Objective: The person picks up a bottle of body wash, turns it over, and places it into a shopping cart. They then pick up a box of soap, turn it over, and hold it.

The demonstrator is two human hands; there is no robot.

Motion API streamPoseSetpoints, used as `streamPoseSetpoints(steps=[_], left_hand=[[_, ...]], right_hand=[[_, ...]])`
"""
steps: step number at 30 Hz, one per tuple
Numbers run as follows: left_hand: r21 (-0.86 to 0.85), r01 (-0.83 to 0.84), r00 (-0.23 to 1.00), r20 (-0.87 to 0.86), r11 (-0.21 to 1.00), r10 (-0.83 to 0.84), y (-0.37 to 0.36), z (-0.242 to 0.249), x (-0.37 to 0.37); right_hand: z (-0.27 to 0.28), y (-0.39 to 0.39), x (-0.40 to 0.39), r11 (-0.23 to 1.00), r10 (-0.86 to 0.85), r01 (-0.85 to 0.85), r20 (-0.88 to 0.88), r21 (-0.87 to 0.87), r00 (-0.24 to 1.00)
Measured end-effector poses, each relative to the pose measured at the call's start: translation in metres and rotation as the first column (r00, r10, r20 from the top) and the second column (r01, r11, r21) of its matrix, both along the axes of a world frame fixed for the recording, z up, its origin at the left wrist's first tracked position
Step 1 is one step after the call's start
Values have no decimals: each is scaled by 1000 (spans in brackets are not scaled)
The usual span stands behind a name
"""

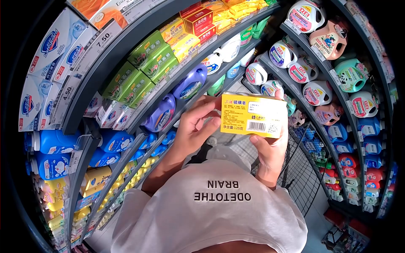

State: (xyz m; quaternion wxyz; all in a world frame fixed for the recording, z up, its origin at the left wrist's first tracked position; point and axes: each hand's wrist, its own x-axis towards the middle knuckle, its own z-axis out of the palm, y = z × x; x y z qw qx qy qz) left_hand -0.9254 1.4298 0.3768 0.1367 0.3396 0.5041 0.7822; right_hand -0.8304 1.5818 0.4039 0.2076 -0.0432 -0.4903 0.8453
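Observation:
A yellow box of soap (242, 114), printed with small text, a barcode and a square code, is held up in front of my chest with its printed face toward me. My right hand (272, 149) grips it at the right end, thumb along the lower edge and fingers mostly hidden behind. At the box's left edge is my left hand (198, 126), its fingers loosely bent and apart, with the index fingertip right at the corner and the thumb just short of the box.
Green soap boxes (145, 69) and yellow soap packs (183, 42) line the left shelf, above purple detergent bottles (160, 111). White detergent bottles (303, 69) fill the right shelves. A black wire basket (295, 173) stands low behind my right arm.

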Motion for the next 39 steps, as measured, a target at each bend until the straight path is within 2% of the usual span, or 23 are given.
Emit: streamPoseSetpoints(steps=[3, 7, 13, 24, 26, 28, 30, 31, 34, 35, 39], left_hand=[[7, 1, 1000, -15, 1000, -1, 0, -1, 1], [-20, -36, 995, -94, 999, 34, 0, -5, 3], [-175, -79, 976, -213, 981, 40, -1, 10, 2], [-181, -121, 962, -263, 976, 71, -3, 10, 4], [-161, -104, 961, -271, 981, 58, -4, 11, 5], [-123, -69, 960, -278, 990, 32, -7, 14, 6], [-31, -51, 974, -222, 998, 43, -8, 13, 6], [17, -51, 985, -163, 999, 53, -10, 11, 6], [62, -84, 996, -3, 995, 84, -12, 7, 5], [29, -70, 997, 19, 997, 70, -13, 6, 4], [-89, -6, 998, 62, 996, 11, -11, 1, 8]], right_hand=[[2, -1, -3, 999, -45, 45, -39, -4, 998], [-4, 3, -3, 1000, -21, 21, -26, -10, 999], [-6, 5, -2, 999, -45, 45, -28, 18, 999], [-2, 2, -2, 1000, -25, 24, -53, -19, 998], [-7, 3, -1, 975, 7, -20, -60, -220, 998], [-16, 9, 0, 881, 70, -103, -89, -461, 994], [-30, 16, 1, 675, 153, -213, -149, -707, 977], [-36, 18, -1, 553, 176, -316, -262, -771, 949], [-37, 17, 1, 440, 181, -326, -272, -837, 945], [-41, 17, 1, 475, 190, -300, -237, -828, 953], [-48, 20, -1, 317, 280, -476, -399, -820, 873]])
